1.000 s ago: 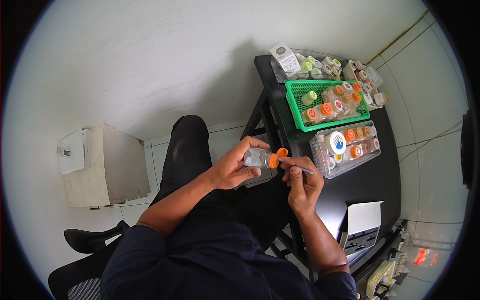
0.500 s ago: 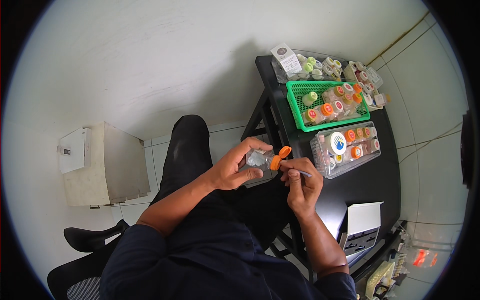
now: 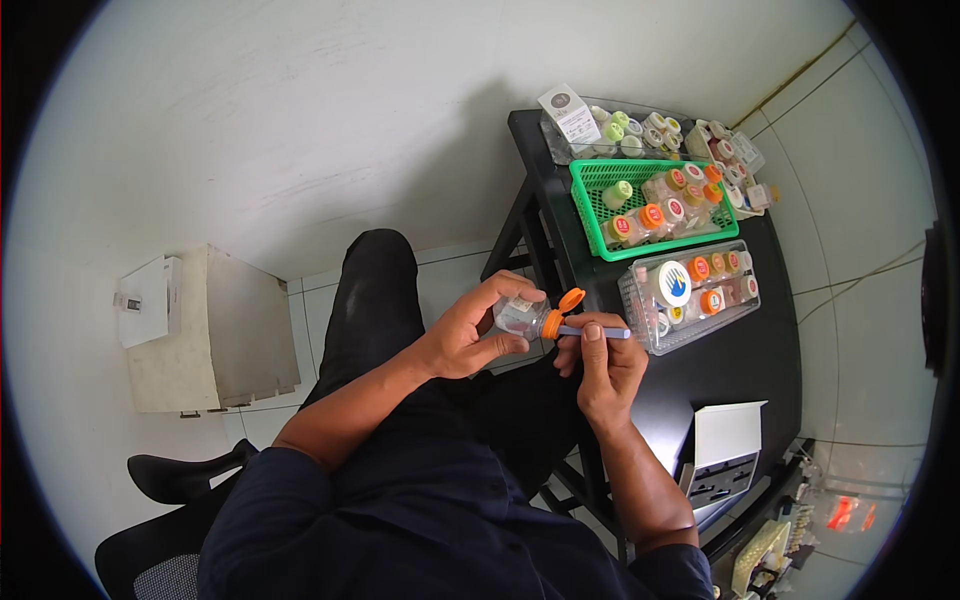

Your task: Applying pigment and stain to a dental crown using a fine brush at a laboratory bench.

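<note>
My left hand [image 3: 458,338] is wrapped round a small clear plastic bottle [image 3: 520,314], tipped on its side with its mouth to the right. The bottle has an orange neck ring, and its orange flip cap [image 3: 571,300] stands open. Between the thumb and fingers of my right hand [image 3: 607,375] is a thin pale lavender stick [image 3: 614,333]. It lies level, and its left end reaches the bottle mouth; whether the tip is inside I cannot tell. Something whitish shows faintly through the bottle wall.
A black table [image 3: 640,385] stands to the right. On it are a green basket [image 3: 585,205] and a clear basket [image 3: 632,310] of capped bottles, more bottles behind, and an open white box [image 3: 728,435]. A pale cabinet [image 3: 245,330] is at left.
The stick has swung from slanting down to lying level, and more of it shows past my right thumb. Inside the bottle, the pale bluish-white clump is now less plain.
</note>
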The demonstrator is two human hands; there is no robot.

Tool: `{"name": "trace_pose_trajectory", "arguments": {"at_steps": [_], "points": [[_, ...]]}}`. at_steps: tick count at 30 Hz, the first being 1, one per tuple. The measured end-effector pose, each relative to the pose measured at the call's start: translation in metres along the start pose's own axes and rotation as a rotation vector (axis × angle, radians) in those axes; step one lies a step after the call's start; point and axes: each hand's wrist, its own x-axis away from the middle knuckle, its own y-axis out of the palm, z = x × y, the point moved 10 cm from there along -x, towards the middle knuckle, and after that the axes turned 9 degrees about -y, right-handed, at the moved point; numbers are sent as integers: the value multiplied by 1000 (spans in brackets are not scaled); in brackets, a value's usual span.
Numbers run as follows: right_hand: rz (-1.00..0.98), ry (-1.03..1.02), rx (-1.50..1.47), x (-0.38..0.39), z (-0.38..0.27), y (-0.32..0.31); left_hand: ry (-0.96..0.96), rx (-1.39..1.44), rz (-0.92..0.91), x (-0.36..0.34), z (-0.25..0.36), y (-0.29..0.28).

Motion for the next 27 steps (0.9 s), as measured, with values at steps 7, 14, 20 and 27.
{"name": "trace_pose_trajectory", "arguments": {"at_steps": [7,14,20,27], "points": [[-8,-232,236,-8,-20,2,-148,132,14,-1,-6,-1],[11,-28,23,0,-1,-3,-157,34,-10,1,-6,3],[13,-207,198,-6,-15,-3,-150,109,3,0,-9,1],[-78,-148,153,-6,-7,2,-183,140,-3,1,-8,2]]}}
